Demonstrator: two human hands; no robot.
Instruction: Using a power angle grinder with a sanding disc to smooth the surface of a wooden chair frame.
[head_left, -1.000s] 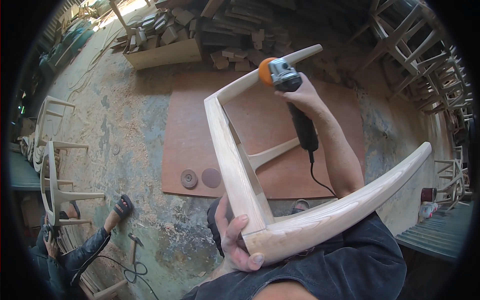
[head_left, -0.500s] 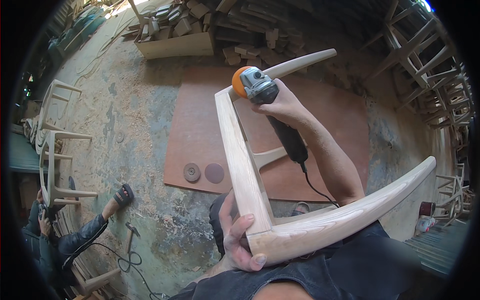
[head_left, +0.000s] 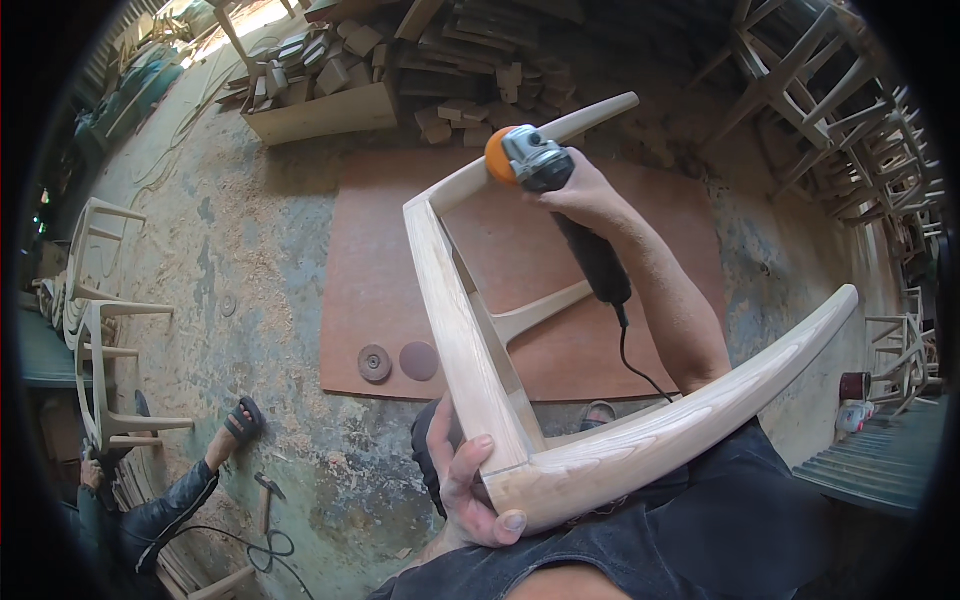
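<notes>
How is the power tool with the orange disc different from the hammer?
The power tool is gripped in the right hand; the hammer lies on the floor.
The power tool has a black body and silver head; the hammer has a wooden handle and dark head.
The power tool has a black cord coming from its end; the hammer has none of its own.
Both are tools.

Two discs [head_left: 375, 364] on brown board [head_left: 372, 250]
</notes>
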